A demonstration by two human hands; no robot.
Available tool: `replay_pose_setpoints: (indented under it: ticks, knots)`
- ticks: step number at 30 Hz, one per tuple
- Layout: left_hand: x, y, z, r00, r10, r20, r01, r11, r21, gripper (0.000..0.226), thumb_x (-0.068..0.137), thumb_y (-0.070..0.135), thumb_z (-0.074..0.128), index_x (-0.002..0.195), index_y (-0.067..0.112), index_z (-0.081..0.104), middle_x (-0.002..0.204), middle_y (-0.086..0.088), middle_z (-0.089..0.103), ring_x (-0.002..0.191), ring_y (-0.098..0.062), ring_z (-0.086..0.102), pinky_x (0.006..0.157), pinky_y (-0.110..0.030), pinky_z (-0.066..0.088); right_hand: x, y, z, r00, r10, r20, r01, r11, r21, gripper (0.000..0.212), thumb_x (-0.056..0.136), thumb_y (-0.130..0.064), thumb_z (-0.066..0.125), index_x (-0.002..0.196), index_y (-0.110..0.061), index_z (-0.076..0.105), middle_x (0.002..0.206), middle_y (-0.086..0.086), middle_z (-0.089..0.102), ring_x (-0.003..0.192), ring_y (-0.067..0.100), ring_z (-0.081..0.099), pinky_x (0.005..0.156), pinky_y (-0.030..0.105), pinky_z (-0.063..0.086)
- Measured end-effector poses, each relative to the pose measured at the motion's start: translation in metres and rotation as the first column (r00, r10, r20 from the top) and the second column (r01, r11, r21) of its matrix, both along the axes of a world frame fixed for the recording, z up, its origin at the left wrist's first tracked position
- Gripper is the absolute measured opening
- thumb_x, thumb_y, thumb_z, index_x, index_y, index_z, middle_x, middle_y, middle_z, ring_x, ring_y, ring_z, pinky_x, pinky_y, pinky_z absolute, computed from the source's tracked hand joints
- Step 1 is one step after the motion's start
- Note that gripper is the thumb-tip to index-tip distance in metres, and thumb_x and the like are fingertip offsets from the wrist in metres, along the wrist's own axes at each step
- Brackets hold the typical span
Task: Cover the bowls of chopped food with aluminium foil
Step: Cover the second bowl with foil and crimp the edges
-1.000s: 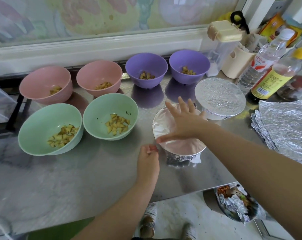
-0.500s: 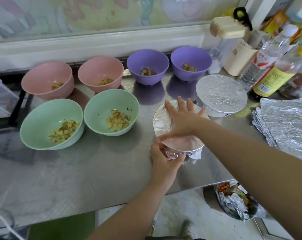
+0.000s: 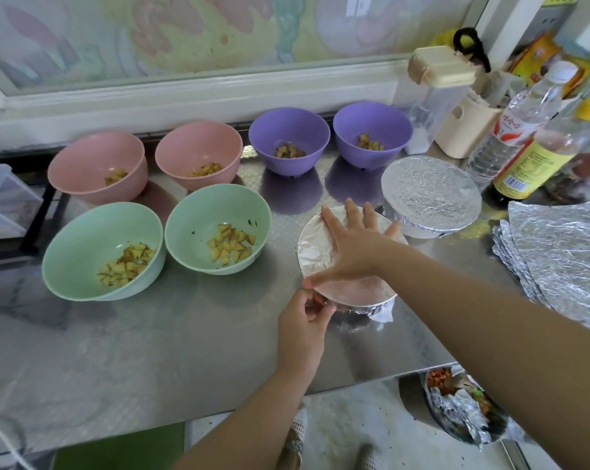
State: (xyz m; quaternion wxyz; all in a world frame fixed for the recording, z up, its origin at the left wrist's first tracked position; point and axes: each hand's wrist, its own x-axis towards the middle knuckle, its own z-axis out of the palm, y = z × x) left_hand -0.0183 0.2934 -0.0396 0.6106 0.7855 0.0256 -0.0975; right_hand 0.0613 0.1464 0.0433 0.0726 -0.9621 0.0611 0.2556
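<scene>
Crimping foil onto the 2nd bowl, by the look of it. Steel counter [image 3: 151, 351] carries a stack of foil sheets [image 3: 564, 252] at its right edge. Six bowls w/ chopped food are uncovered: green bowls [image 3: 83, 239] mid-left, pink bowls [image 3: 93, 164] and purple bowls [image 3: 286, 130] along the back edge. Finished bowl [image 3: 430, 195] is fully wrapped, back-right. Current bowl [image 3: 361, 308] is just in front of it, w/ foil [image 3: 312, 245] over the top. Right grip [image 3: 358, 245] lies flat on the foil, fingers straight, pressing down. Left grip [image 3: 303, 327] pinches foil at the near-left rim. Loose flap [image 3: 383, 313] hangs near-right. Next, imo: work round the rim, tuck the flap, then fetch a fresh sheet.
</scene>
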Motion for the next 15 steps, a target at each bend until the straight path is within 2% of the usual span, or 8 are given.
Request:
replay_pose_setpoints:
  ticks: [4, 6, 8, 9, 10, 11, 13, 15]
  knots:
    - [0.006, 0.004, 0.003, 0.996, -0.052, 0.075, 0.04, 0.987, 0.159, 0.022, 0.082, 0.014, 0.081, 0.078, 0.027, 0.064, 0.071, 0.011, 0.069, 0.07, -0.004, 0.066, 0.066, -0.013, 0.048, 0.0, -0.001, -0.002, 1.0, 0.004, 0.005, -0.004, 1.0, 0.005, 0.15, 0.044, -0.103, 0.058, 0.153, -0.044, -0.027, 0.164, 0.005, -0.033, 0.15, 0.039, -0.029, 0.107, 0.082, -0.005]
    - [0.009, 0.004, 0.004, 0.996, -0.058, 0.062, 0.045, 0.98, 0.196, 0.017, 0.08, 0.014, 0.081, 0.078, 0.023, 0.067, 0.072, 0.011, 0.07, 0.071, -0.003, 0.066, 0.066, -0.012, 0.048, -0.001, -0.001, -0.004, 1.0, 0.007, 0.008, -0.007, 1.0, 0.005, 0.15, 0.044, -0.103, 0.057, 0.153, -0.043, -0.028, 0.164, 0.005, -0.033, 0.15, 0.04, -0.029, 0.107, 0.083, -0.004]
    - [0.013, 0.004, 0.006, 0.999, -0.046, -0.021, 0.049, 0.98, 0.194, 0.013, 0.079, 0.01, 0.081, 0.078, 0.017, 0.07, 0.073, 0.007, 0.071, 0.069, -0.005, 0.066, 0.067, -0.015, 0.049, -0.001, -0.001, -0.004, 1.0, 0.008, 0.009, -0.008, 1.0, 0.001, 0.15, 0.044, -0.103, 0.056, 0.153, -0.043, -0.028, 0.164, 0.005, -0.032, 0.15, 0.04, -0.028, 0.107, 0.083, -0.004]
    - [0.015, 0.003, 0.008, 0.994, -0.03, -0.105, 0.045, 0.989, 0.142, 0.013, 0.079, 0.005, 0.078, 0.078, 0.014, 0.07, 0.072, 0.005, 0.072, 0.069, -0.007, 0.066, 0.068, -0.019, 0.051, -0.001, -0.001, -0.005, 1.0, 0.008, 0.01, -0.008, 1.0, 0.001, 0.15, 0.043, -0.103, 0.056, 0.153, -0.043, -0.028, 0.164, 0.005, -0.032, 0.15, 0.039, -0.028, 0.107, 0.083, -0.004]
    - [0.016, 0.001, 0.011, 0.974, -0.006, -0.228, 0.012, 1.0, 0.025, 0.014, 0.081, -0.002, 0.074, 0.078, 0.011, 0.069, 0.072, 0.0, 0.072, 0.07, -0.013, 0.066, 0.068, -0.023, 0.053, -0.001, -0.001, -0.005, 1.0, 0.007, 0.009, -0.007, 1.0, 0.0, 0.15, 0.043, -0.103, 0.056, 0.153, -0.043, -0.028, 0.164, 0.005, -0.032, 0.15, 0.039, -0.029, 0.107, 0.083, -0.004]
    - [0.017, -0.002, 0.016, 0.926, 0.013, -0.376, -0.066, 0.99, -0.128, 0.015, 0.083, -0.007, 0.069, 0.08, 0.008, 0.068, 0.073, -0.004, 0.071, 0.072, -0.016, 0.066, 0.068, -0.025, 0.055, -0.001, -0.001, -0.005, 1.0, 0.007, 0.009, -0.007, 1.0, 0.001, 0.151, 0.043, -0.104, 0.055, 0.152, -0.044, -0.028, 0.164, 0.005, -0.032, 0.15, 0.039, -0.029, 0.106, 0.083, -0.005]
    - [0.018, -0.008, 0.029, 0.748, 0.027, -0.663, -0.338, 0.875, -0.345, 0.015, 0.087, -0.013, 0.063, 0.085, 0.002, 0.066, 0.074, -0.009, 0.068, 0.074, -0.017, 0.064, 0.07, -0.025, 0.057, -0.001, -0.001, -0.005, 1.0, 0.002, 0.01, -0.002, 1.0, 0.007, 0.15, 0.043, -0.103, 0.056, 0.152, -0.044, -0.028, 0.164, 0.005, -0.032, 0.15, 0.039, -0.029, 0.106, 0.083, -0.006]
    - [0.02, -0.014, 0.04, 0.536, 0.025, -0.844, -0.608, 0.705, -0.366, 0.013, 0.089, -0.015, 0.059, 0.086, -0.003, 0.063, 0.077, -0.013, 0.064, 0.075, -0.018, 0.062, 0.073, -0.028, 0.057, -0.001, -0.001, -0.005, 1.0, -0.004, 0.011, 0.004, 1.0, 0.012, 0.15, 0.045, -0.102, 0.057, 0.152, -0.044, -0.028, 0.164, 0.005, -0.033, 0.15, 0.039, -0.029, 0.106, 0.082, -0.006]
